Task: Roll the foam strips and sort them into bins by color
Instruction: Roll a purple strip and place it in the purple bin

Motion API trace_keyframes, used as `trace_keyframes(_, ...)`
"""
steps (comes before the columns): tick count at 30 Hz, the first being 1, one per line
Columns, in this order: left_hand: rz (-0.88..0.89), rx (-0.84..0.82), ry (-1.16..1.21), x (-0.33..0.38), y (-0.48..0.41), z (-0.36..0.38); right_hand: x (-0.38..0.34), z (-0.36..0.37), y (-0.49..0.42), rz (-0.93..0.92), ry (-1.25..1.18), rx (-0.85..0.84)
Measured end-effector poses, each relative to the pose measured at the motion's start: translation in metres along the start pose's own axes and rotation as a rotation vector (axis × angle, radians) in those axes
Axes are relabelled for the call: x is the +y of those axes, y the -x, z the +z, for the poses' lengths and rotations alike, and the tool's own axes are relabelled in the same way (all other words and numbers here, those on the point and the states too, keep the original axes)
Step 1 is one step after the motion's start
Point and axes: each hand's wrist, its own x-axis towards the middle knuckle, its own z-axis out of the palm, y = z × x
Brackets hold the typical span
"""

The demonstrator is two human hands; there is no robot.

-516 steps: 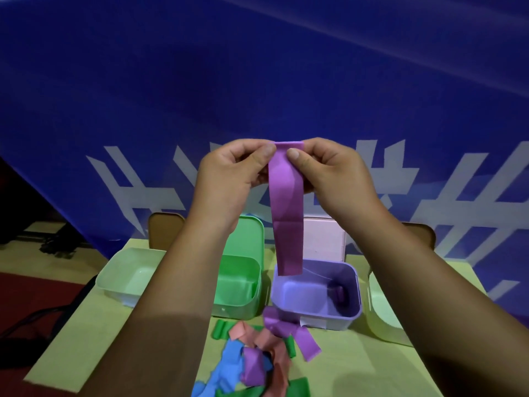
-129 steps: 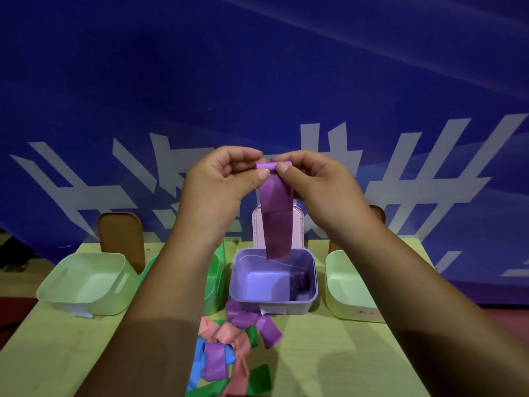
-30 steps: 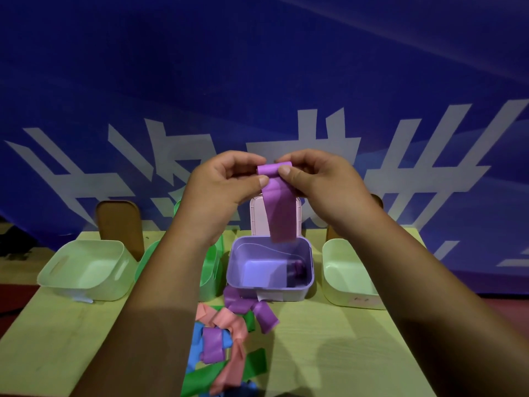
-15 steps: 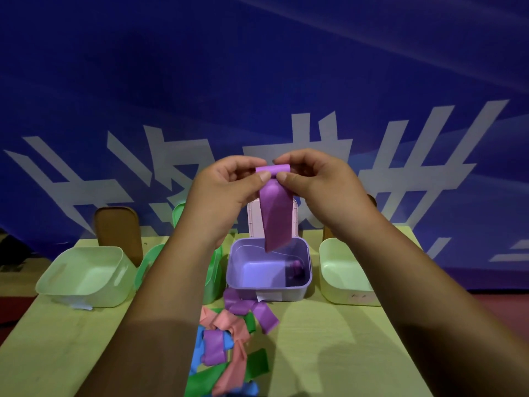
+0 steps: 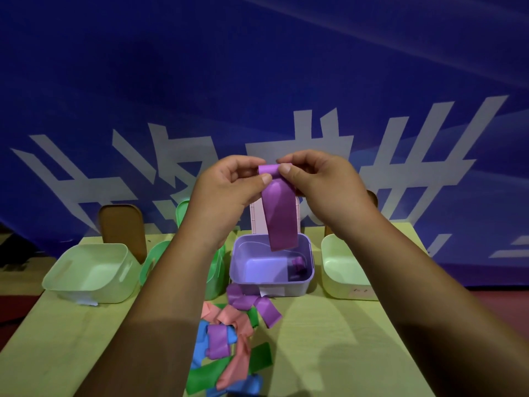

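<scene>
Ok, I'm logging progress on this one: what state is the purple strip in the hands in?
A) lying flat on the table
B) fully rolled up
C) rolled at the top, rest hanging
C: the left hand and right hand pinch a small roll at the top of the strip, and its tail hangs down unrolled.
</scene>
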Motion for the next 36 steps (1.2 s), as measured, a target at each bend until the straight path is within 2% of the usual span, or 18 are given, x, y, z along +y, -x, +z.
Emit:
trace_keyframes(6,-0.046,-0.013,0.108,0.0,0.006,0.004,-0.003,0.0,0.004,-0.028,0.024,0.011)
trace_keyframes(16,0.01,0.08,-0.025,0.001,0.007,0.007,0.001,-0.003,0.009,0.013,-0.04,-0.005)
trace_keyframes(30,0.022,0.14,0.07,-0.003,0.007,0.018,0.008,-0.001,0.011,0.011,-0.005,-0.008)
trace_keyframes(36,0.057,0.134,0.006,0.001,0.01,0.017,0.007,-0.004,0.011,0.005,0.03,-0.021)
